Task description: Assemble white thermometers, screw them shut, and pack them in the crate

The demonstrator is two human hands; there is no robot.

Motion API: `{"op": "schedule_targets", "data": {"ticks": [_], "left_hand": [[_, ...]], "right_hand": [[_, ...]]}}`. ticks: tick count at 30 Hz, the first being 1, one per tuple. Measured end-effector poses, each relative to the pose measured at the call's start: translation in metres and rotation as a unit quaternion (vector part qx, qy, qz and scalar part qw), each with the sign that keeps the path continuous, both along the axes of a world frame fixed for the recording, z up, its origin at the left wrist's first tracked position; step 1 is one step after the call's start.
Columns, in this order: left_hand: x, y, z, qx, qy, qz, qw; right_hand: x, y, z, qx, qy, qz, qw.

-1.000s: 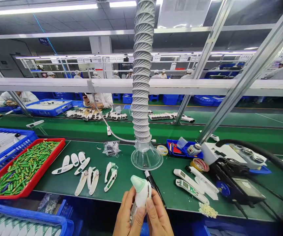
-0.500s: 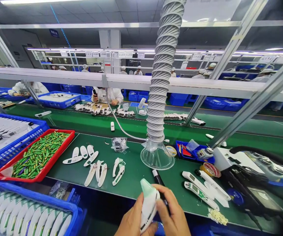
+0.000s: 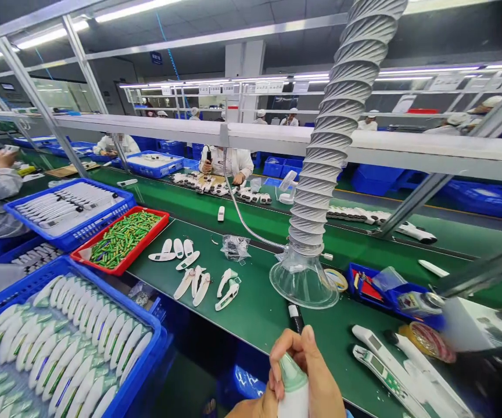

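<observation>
White handheld device with a pale-green conical tip (image 3: pixel 294 384) is in hand, bottom centre, just off the near edge of the bench. Long axis runs away from the wearer, tip at the far end, leaning slightly left; lower body cropped.

Right hand (image 3: pixel 323 377) is nearer the tip: fingers bent round its far and left side, thumb raised on the right, palm close along the body. No visible slack. Left hand (image 3: pixel 257 406) sits at the left flank, digits against the device, mostly cut off by the bottom edge; can't tell how far it's closed.

Just beyond the fingers: black cylindrical tool with a white band (image 3: pixel 294 318), lying on the green flat bench top (image 3: pixel 251 316). Past that, clear plastic funnel hood (image 3: pixel 303 284) on a grey ribbed hose (image 3: pixel 338 116).

Left: split white plastic shells (image 3: pixel 201 287), red plastic tray (image 3: pixel 122 268) of green cylinders, blue plastic basket (image 3: pixel 157 334) with rows of white-and-green units. Right: white stick-shaped devices (image 3: pixel 382 371). Across the green belt, a co-worker in white (image 3: pixel 237 162).
</observation>
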State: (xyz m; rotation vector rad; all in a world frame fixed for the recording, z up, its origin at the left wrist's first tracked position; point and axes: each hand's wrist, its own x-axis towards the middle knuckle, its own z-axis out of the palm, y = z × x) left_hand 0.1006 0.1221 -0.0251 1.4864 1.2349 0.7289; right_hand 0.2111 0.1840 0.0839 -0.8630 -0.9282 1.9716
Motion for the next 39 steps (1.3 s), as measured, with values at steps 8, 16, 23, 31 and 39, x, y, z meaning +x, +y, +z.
{"op": "schedule_targets", "data": {"ticks": [8,16,23,31,39], "left_hand": [[-0.002,0.011,0.072,-0.091,0.012,-0.04,0.995],[0.009,0.004,0.071,-0.185,-0.366,0.074,0.909],[0.018,0.002,0.064,-0.252,-0.435,0.138,0.853],[0.021,-0.003,0.07,-0.147,-0.45,0.138,0.87],[0.029,-0.006,0.073,-0.133,-0.571,0.085,0.805]], "right_hand": [[-0.006,0.021,-0.014,-0.091,0.006,0.035,0.995],[0.012,0.025,0.004,-0.103,0.003,0.088,0.991],[0.021,0.017,0.004,-0.112,0.013,0.083,0.99],[0.024,0.014,0.011,-0.054,0.004,0.06,0.997],[0.024,0.012,0.012,0.008,0.007,0.115,0.993]]}}
